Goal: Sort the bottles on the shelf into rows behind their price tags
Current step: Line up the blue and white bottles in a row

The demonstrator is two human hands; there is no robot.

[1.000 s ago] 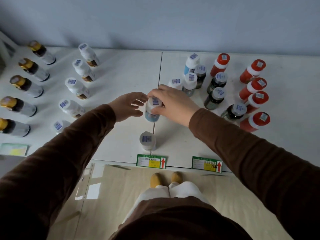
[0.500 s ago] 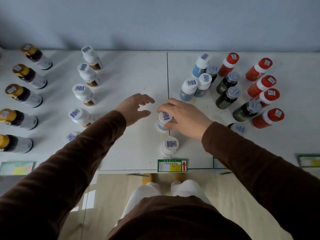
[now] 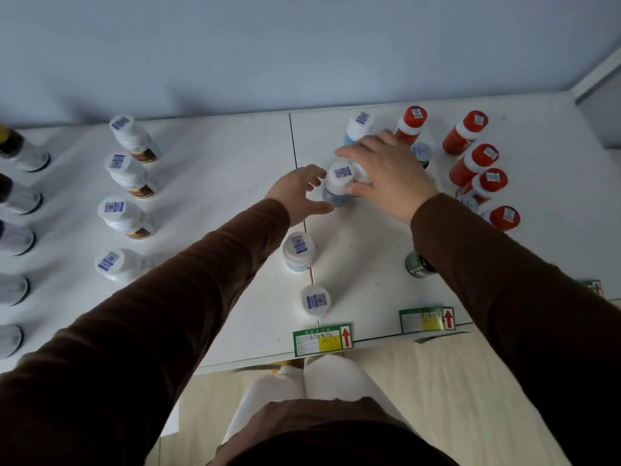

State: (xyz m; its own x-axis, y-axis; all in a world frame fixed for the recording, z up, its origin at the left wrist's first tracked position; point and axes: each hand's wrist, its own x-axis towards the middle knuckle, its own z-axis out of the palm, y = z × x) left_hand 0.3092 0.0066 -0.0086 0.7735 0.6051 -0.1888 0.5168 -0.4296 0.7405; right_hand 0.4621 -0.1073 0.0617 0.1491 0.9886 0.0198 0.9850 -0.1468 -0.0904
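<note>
Your right hand (image 3: 386,176) has its thumb and fingers curled round a white-capped, blue-bodied plastic bottle (image 3: 339,183) standing on the white shelf (image 3: 218,183) just right of the panel seam, while your left hand (image 3: 299,193) hovers with loosely spread fingers at that bottle's left side, gripping nothing that I can see. Toward you from there, two more white-capped blue bottles (image 3: 298,250) stand in a line along the seam, the nearer one just behind a green and yellow price tag (image 3: 322,339) on the shelf's front edge. Behind and right of your right hand, red-capped bottles (image 3: 470,163) cluster.
</note>
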